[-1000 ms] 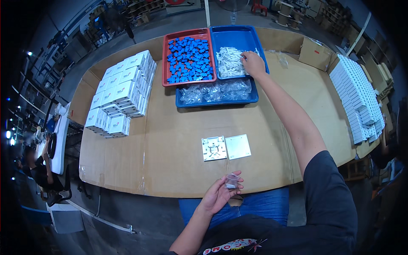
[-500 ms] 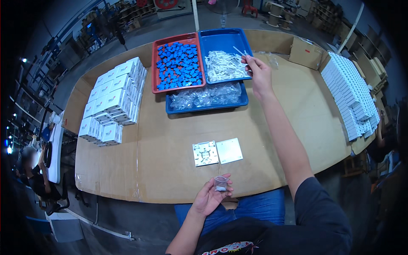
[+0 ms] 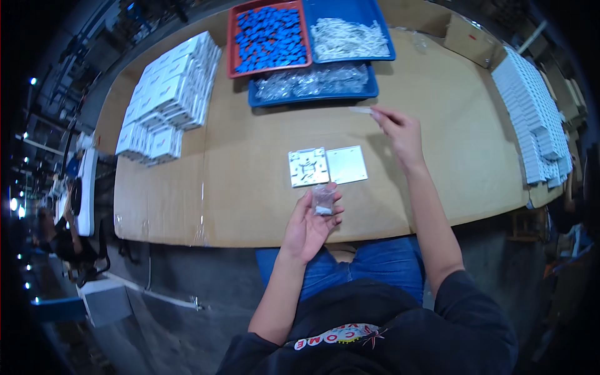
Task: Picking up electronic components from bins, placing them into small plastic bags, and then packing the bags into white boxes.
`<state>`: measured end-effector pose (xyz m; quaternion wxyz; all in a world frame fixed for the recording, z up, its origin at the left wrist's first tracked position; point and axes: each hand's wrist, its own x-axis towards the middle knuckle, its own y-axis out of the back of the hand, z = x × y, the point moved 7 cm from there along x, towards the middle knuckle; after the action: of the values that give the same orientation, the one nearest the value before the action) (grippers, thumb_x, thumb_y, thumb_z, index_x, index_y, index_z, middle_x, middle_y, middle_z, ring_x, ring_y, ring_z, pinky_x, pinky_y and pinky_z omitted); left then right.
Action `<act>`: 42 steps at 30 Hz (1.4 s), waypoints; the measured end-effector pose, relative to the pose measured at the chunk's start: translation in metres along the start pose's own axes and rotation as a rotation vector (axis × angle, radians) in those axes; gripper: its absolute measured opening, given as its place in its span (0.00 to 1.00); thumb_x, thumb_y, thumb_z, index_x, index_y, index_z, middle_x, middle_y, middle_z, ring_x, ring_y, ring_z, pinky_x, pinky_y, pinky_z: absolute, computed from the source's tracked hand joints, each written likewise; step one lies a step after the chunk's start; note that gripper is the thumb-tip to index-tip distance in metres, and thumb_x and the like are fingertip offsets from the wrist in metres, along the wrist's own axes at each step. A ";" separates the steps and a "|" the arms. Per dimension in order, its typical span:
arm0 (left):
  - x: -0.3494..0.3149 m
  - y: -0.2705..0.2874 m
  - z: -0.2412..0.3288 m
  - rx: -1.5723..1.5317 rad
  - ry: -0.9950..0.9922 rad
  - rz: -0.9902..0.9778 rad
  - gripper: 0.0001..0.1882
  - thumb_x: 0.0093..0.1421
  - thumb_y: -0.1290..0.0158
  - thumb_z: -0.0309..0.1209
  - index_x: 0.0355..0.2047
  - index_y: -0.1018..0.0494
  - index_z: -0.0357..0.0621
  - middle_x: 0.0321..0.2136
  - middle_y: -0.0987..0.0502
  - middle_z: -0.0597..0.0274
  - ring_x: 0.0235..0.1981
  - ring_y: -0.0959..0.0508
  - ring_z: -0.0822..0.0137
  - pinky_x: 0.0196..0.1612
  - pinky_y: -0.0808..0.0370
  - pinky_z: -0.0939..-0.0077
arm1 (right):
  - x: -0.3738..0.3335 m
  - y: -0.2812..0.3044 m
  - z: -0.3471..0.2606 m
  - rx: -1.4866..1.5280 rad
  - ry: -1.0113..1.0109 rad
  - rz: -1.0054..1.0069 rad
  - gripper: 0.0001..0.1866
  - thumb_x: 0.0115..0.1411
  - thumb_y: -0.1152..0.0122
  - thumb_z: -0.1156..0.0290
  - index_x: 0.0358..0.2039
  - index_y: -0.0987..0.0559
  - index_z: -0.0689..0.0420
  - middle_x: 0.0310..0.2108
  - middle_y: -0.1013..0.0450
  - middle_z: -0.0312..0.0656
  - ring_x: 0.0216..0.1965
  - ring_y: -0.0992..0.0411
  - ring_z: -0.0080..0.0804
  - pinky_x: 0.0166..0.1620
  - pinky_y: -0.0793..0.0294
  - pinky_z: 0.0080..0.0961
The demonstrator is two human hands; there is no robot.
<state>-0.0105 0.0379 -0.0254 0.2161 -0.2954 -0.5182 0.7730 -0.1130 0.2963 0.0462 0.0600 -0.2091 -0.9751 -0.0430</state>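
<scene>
My left hand (image 3: 306, 228) holds a small clear plastic bag (image 3: 324, 195) near the table's front edge, palm up, with a small whitish piece inside it. Over the middle of the table, my right hand (image 3: 403, 139) pinches a thin white stick-like piece (image 3: 360, 110) between thumb and fingertips, its tip pointing left. Just beyond the bag lies a white square plastic plate (image 3: 308, 167) with dark cut-outs. A plain white square plate (image 3: 348, 164) lies against its right side.
At the back are a red tray (image 3: 232, 44) of blue parts, a blue tray (image 3: 385, 31) of white sticks and a lower blue tray (image 3: 312, 100) of clear bags. White boxes (image 3: 165, 94) are stacked left, white plates (image 3: 531, 119) right. A cardboard box (image 3: 469, 40) stands back right.
My right hand has come back from the tray of white sticks toward me, bringing a white piece. My left hand has moved closer to the plates with the bag. The view has tilted down.
</scene>
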 end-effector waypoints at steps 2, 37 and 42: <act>-0.001 0.002 0.003 0.038 -0.014 0.034 0.29 0.78 0.61 0.47 0.68 0.36 0.38 0.55 0.21 0.54 0.49 0.19 0.61 0.52 0.20 0.66 | -0.036 -0.007 0.017 0.016 -0.085 -0.088 0.10 0.64 0.31 0.74 0.45 0.13 0.64 0.38 0.17 0.37 0.40 0.23 0.19 0.45 0.25 0.18; -0.019 -0.002 0.005 0.403 -0.072 0.201 0.24 0.78 0.56 0.43 0.57 0.27 0.33 0.48 0.18 0.51 0.50 0.17 0.61 0.53 0.18 0.66 | -0.103 -0.092 -0.029 -0.248 0.082 -1.207 0.10 0.63 0.30 0.70 0.40 0.16 0.62 0.46 0.18 0.43 0.44 0.21 0.33 0.50 0.22 0.29; -0.020 -0.015 0.016 0.934 -0.294 0.203 0.18 0.76 0.51 0.34 0.53 0.22 0.28 0.44 0.16 0.53 0.46 0.17 0.68 0.51 0.21 0.74 | -0.091 -0.080 -0.028 -0.293 0.044 -1.044 0.07 0.59 0.29 0.74 0.37 0.16 0.62 0.39 0.18 0.39 0.38 0.22 0.26 0.46 0.22 0.26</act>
<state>-0.0063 0.0195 -0.0022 0.1735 -0.1040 -0.1104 0.9731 -0.0607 0.1838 0.0573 0.0212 0.2979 -0.9317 -0.2068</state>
